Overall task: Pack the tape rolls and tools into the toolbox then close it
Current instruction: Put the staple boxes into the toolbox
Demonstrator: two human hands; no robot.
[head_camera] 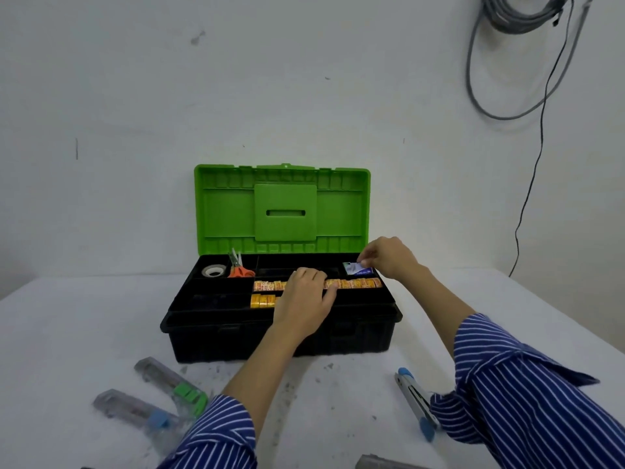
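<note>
A black toolbox [236,336] stands open on the white table, its green lid [284,208] upright against the wall. Its tray holds a grey tape roll [213,271], orange-handled scissors [238,268] and rows of small yellow-orange tape rolls [358,283]. My left hand [304,296] lies over the middle of those rows with its fingers curled; what is under it is hidden. My right hand [389,257] pinches a small blue-and-white box [360,269] in the back right compartment.
On the table in front of the box lie a green utility knife [172,384] and a blue one [135,409] at the left, and a blue-tipped stapler-like tool [414,397] at the right. A grey object [382,463] shows at the bottom edge. Cables [527,96] hang on the wall.
</note>
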